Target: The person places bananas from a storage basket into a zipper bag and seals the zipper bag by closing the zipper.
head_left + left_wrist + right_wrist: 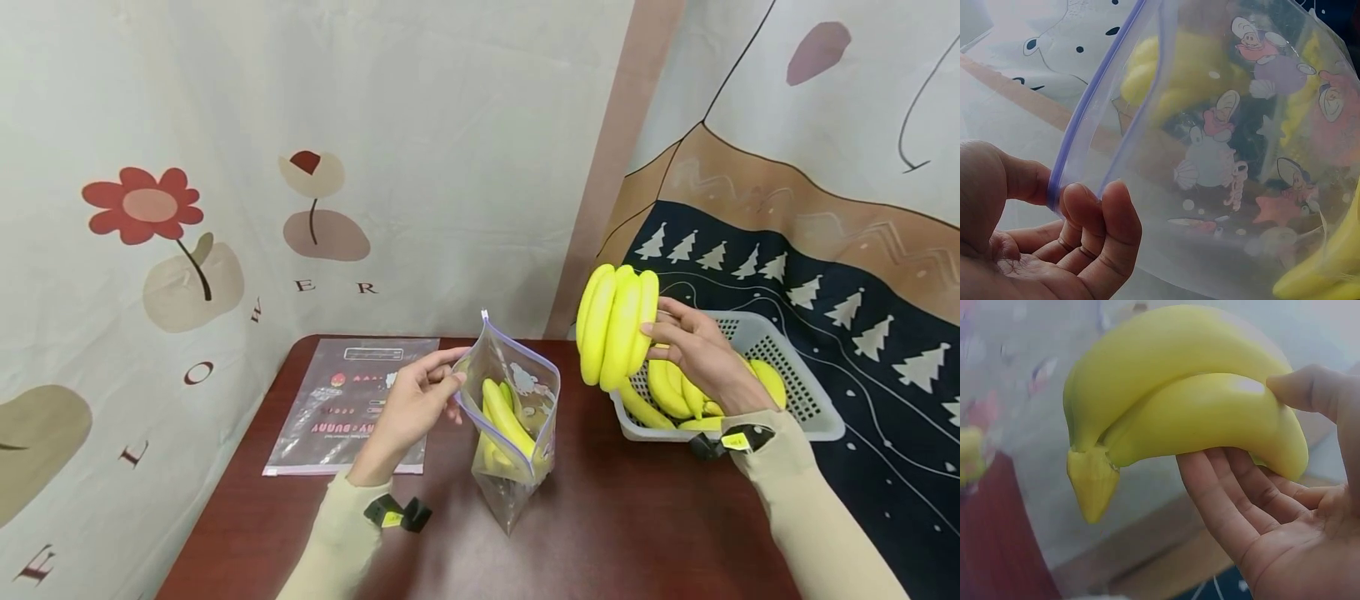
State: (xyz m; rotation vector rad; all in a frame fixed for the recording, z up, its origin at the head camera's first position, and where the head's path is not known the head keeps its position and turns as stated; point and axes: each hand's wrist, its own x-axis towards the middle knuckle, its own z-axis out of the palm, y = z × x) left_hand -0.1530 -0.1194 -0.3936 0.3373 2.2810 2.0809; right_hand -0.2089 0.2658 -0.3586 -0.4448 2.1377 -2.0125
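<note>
At the middle of the table in the head view stands a clear zip bag (502, 493) with a purple-edged mouth held apart. Yellow bananas (507, 421) lie inside it. My left hand (411, 408) pinches the left side of the bag's rim between thumb and fingers; the left wrist view shows the purple zip strip (1075, 134) at the thumb. To the right, my right hand (699, 354) holds a bunch of bananas (617, 329) up in the air, apart from the bag. In the right wrist view the thumb presses on top of the bunch (1191, 415) and the fingers support it underneath.
A grey perforated basket (817, 425) with more bananas (667, 390) stands at the right, below my right hand. Another printed zip bag (348, 454) lies flat on the left of the dark red table (615, 517). Patterned cloth (450, 167) hangs behind the table.
</note>
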